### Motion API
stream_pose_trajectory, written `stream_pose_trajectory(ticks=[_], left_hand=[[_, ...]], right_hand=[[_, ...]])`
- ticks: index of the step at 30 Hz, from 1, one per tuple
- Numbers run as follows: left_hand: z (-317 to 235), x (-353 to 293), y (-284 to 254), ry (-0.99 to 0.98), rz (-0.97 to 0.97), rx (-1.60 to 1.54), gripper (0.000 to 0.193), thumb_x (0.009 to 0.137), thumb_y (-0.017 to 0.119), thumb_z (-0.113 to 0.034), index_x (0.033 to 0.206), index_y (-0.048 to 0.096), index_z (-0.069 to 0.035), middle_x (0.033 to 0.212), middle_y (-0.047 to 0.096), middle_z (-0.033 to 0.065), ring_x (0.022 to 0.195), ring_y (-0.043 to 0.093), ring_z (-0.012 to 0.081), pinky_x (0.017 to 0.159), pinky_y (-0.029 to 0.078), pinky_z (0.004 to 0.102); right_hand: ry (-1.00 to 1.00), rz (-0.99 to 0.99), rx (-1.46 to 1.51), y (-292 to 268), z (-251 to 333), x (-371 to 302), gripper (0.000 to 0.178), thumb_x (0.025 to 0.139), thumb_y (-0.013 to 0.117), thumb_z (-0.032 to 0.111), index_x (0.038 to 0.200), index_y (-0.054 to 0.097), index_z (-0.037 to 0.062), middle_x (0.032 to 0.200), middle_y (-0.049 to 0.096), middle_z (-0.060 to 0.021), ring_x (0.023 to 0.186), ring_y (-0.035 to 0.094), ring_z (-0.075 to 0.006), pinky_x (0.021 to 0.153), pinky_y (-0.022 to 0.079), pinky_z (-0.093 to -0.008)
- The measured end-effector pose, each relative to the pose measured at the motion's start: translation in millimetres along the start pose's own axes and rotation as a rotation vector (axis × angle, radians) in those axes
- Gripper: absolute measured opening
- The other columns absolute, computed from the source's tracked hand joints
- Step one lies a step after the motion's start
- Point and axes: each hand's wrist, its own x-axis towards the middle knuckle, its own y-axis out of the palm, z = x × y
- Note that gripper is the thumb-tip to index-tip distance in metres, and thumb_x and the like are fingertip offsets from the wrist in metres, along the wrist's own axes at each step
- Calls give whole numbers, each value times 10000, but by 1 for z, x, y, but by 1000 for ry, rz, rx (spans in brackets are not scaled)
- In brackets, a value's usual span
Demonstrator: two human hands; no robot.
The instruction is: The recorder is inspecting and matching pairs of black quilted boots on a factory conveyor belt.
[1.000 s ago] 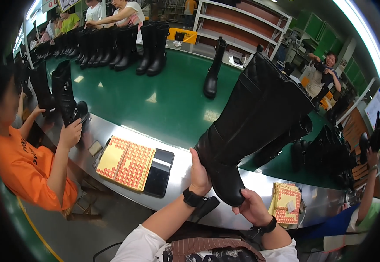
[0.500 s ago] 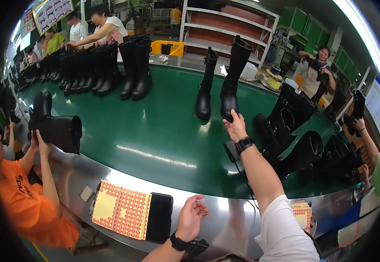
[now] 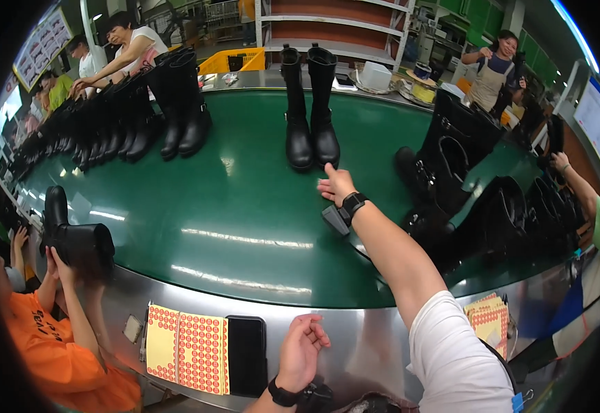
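A pair of tall black boots stands upright on the green worktop (image 3: 197,186): the left boot (image 3: 300,141) and the right boot (image 3: 324,134), side by side. My right hand (image 3: 338,184) reaches out to the toe of the right boot. Its thumb is at or very near that toe, the other fingers stretch leftward, and it grips nothing. Over the metal front edge, my left hand (image 3: 301,352) hovers with loosely bent fingers and holds nothing. Beside it lie a black flat phone-like slab (image 3: 247,356) and yellow sheets of round red stickers (image 3: 190,347).
Rows of black boots (image 3: 131,124) line the far left, and more boots (image 3: 451,151) crowd the right. A person in orange (image 3: 59,344) holds a black boot (image 3: 79,237) at left. Other people work around the table. A second sticker stack (image 3: 487,320) lies right of my arm.
My right hand has moved left, and the right boot now stands close against the left one. The view has shifted. The person in orange still holds the boot.
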Motion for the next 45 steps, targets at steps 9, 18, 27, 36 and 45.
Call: stream_pose_trajectory(ticks=[9,18,27,36,45], left_hand=[[5,6,-10,31,110,46,247,989,501,-230,1093,575,-19,805,556,65,753,555,198,726,476,348],[11,14,-14,61,119,101,209,983,534,-228,1062,590,-43,800,568,47,742,589,187,720,501,330],[11,20,-16,45,125,54,249,970,539,-212,1086,598,0,808,578,74,754,589,221,719,507,347],[8,19,-19,16,138,56,249,965,545,-223,1065,581,2,811,567,72,758,572,213,736,497,342],[3,13,-14,-16,107,61,251,979,529,-233,1077,574,-6,815,571,66,767,573,207,751,496,346]], right_hand=[[-1347,-53,-1147,-92,72,-362,323,793,765,295,1061,679,137,938,673,-58,869,640,-267,732,514,-395],[-611,-224,-1557,-152,174,-373,724,869,629,608,1454,456,219,917,677,-238,902,670,-403,854,519,-452],[-1157,-195,-1360,-108,180,-311,464,828,740,419,673,586,9,617,546,-185,607,512,-402,556,436,-407],[-1643,-69,-979,46,213,-307,306,840,682,410,822,712,106,727,676,-136,745,672,-348,660,529,-447],[-1511,26,-1108,168,101,-277,391,774,741,490,879,734,113,928,648,-98,993,596,-286,740,512,-382]])
